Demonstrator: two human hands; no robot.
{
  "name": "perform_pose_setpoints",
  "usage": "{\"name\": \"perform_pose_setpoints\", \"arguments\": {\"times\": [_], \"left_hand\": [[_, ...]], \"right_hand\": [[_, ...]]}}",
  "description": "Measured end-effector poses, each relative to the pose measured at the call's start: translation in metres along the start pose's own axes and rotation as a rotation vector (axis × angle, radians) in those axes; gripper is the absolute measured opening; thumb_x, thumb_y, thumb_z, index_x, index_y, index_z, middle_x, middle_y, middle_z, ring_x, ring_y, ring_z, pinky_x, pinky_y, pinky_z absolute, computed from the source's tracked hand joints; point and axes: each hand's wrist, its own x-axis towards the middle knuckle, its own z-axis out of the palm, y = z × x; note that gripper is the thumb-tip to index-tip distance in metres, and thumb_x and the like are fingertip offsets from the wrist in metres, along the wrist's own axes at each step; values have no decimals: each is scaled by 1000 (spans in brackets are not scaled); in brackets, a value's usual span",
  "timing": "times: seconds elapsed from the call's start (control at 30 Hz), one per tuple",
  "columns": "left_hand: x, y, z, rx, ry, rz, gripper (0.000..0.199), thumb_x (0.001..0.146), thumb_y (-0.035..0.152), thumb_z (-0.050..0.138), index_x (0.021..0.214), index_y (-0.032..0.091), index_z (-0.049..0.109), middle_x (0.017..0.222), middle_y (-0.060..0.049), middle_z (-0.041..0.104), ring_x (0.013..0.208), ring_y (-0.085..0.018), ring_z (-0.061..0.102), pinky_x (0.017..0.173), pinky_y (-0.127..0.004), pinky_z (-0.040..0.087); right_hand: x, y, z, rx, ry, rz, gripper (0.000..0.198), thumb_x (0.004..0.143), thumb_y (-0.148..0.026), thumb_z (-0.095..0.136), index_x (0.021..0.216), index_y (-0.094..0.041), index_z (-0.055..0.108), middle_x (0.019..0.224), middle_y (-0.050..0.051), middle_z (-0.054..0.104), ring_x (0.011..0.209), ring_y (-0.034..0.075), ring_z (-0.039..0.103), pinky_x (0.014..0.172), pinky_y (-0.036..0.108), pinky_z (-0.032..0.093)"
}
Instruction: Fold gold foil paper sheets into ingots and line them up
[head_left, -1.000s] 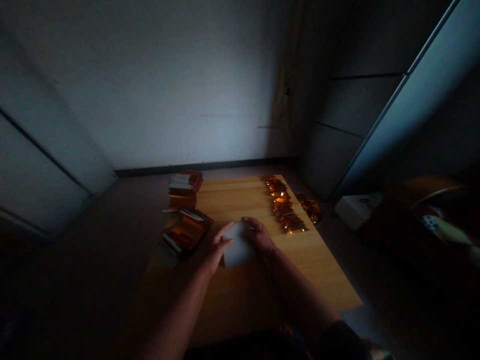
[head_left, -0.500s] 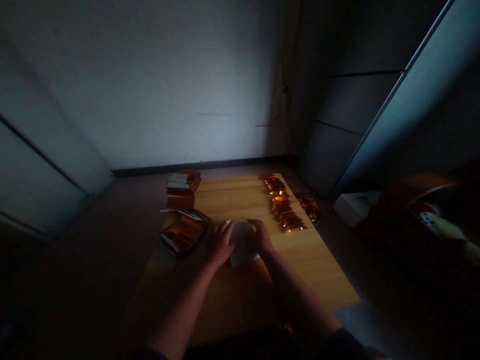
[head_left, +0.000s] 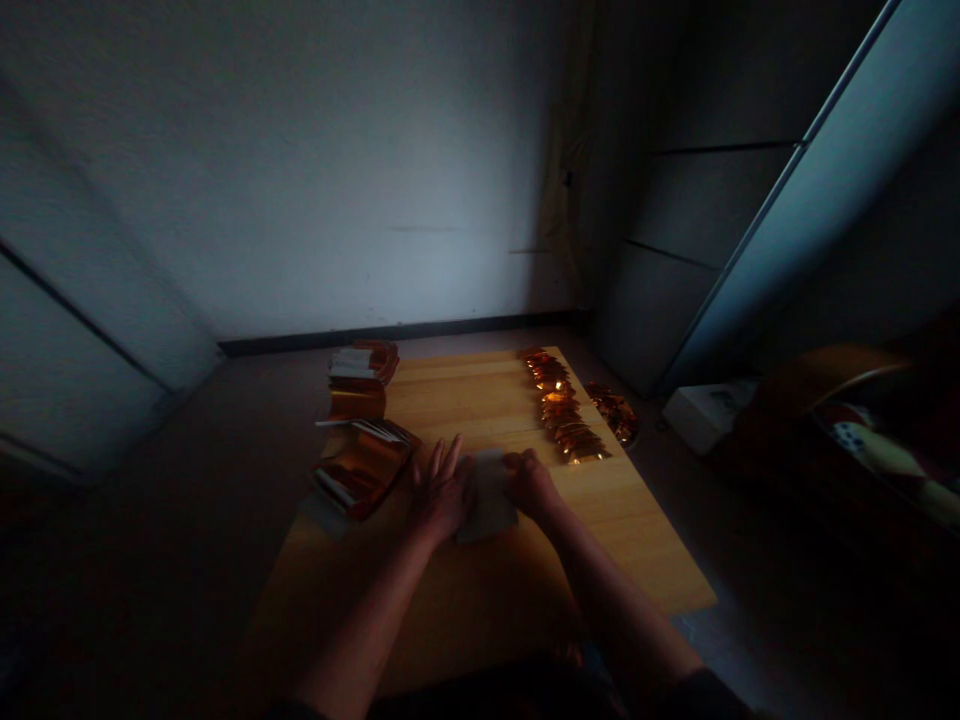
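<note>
On the wooden table, a pale sheet of paper (head_left: 489, 505) lies between my two hands. My left hand (head_left: 441, 492) rests at the sheet's left edge, fingers stretched out and apart. At the right edge, my right hand (head_left: 531, 482) is closed, its curled fingers on the paper's border. Just left of my left hand is a stack of copper-coloured foil sheets (head_left: 364, 468) with white undersides. Dim light hides the fine detail of the fingertips.
More foil sheets (head_left: 358, 400) lie at the table's far left. A row of folded shiny foil pieces (head_left: 566, 410) runs along the right side of the table (head_left: 630, 540). Beyond that edge, lower down, is a heap of similar pieces (head_left: 615, 415). A white box (head_left: 701, 415) stands farther right.
My left hand has flattened, with its fingers spread. My right hand's fingers have curled in at the right edge. The paper lies flatter and looks darker.
</note>
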Motion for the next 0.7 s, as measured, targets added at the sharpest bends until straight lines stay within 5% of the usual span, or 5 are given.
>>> {"name": "perform_pose_setpoints", "arguments": {"times": [0.3, 0.47, 0.7], "left_hand": [[2, -7, 11, -120, 48, 89, 45, 82, 23, 50, 127, 29, 52, 140, -8, 48, 133, -30, 36, 108, -66, -5], [0, -7, 11, -138, 64, 91, 43, 83, 24, 50, 125, 31, 52, 140, -6, 49, 132, -30, 38, 108, -68, -1], [-1, -6, 7, -166, 96, 89, 28, 81, 24, 54, 108, 29, 59, 136, -5, 53, 131, -29, 38, 107, -65, 10]], "right_hand": [[-4, -15, -7, -184, -81, -131, 31, 80, -16, 53, 107, -25, 67, 103, 11, 61, 80, 20, 64, 70, 29, 49], [-28, 13, -18, -130, -184, -563, 56, 67, -41, 75, 120, -31, 61, 138, 8, 46, 116, 30, 46, 93, 43, 41], [-37, 38, -7, -165, -138, -633, 38, 83, -44, 62, 119, -36, 62, 135, 2, 52, 121, 28, 41, 97, 44, 32]]}}
